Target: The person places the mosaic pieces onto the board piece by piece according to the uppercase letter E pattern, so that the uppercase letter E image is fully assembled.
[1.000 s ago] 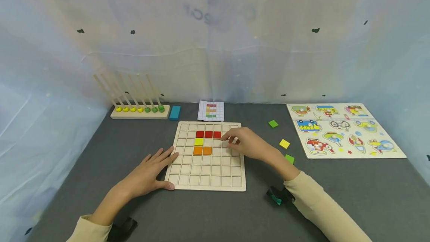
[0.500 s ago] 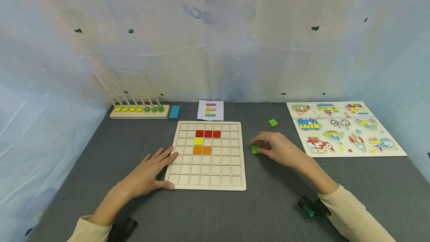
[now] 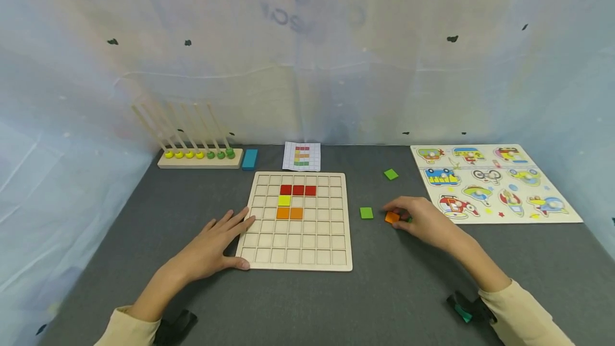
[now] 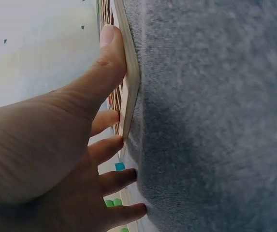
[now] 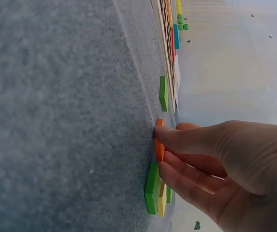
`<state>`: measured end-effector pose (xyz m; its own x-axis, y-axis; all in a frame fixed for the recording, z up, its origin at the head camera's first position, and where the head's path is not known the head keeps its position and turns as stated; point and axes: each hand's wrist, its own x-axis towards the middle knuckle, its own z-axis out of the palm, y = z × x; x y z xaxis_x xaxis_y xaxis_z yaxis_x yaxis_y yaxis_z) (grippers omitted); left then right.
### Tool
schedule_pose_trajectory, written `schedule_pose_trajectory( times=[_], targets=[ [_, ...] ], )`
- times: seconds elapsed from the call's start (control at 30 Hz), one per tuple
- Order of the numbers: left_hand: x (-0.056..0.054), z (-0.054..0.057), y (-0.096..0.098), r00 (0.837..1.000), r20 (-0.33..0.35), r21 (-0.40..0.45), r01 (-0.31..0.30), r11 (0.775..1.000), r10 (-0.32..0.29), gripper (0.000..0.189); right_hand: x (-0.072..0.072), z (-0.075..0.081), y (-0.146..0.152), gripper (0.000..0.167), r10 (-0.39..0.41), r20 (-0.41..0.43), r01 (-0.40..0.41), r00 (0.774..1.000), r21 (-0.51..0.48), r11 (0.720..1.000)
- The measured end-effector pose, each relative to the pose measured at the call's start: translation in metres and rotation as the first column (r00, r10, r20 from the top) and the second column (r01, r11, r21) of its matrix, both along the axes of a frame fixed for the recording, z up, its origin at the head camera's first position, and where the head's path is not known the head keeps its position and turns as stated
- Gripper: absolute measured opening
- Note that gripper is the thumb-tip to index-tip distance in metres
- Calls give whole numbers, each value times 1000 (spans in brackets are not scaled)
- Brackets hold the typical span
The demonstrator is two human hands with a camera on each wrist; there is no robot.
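Observation:
My right hand [image 3: 430, 223] is at the table right of the wooden grid board [image 3: 307, 256], pinching an orange square tile [image 3: 391, 218] between thumb and fingers. In the right wrist view the thumb lies against this orange tile [image 5: 159, 151], close to a green tile [image 5: 153, 189] and a yellow tile [image 5: 162, 205]. With fingers spread, my left hand [image 3: 211, 250] rests on the board's left edge, thumb at the near corner. Set in the grid are red tiles [image 3: 298, 190] in a row, one yellow tile [image 3: 284, 201] and two orange tiles [image 3: 290, 213].
Loose green tiles [image 3: 367, 213] lie right of the board, another green tile [image 3: 391, 174] farther back. Behind the board are a patterned paper card [image 3: 312, 156], a blue block [image 3: 250, 159] and a bead abacus [image 3: 202, 163]. A picture puzzle board [image 3: 499, 186] is at right.
My right hand has moved from over the board out to the tiles on the right, passing a green tile, and now pinches the orange one. The left hand has stayed on the board.

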<state>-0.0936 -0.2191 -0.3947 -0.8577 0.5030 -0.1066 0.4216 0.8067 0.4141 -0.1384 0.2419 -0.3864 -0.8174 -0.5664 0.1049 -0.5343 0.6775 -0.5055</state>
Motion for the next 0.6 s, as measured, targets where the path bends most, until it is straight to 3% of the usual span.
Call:
schedule_pose_trajectory(
  times=[0.6],
  targets=[
    [0,2,0,1000,1,-7,3,1000,-3,96,-7,6,-8,30,-30,-58,30,998,5,1000]
  ],
)
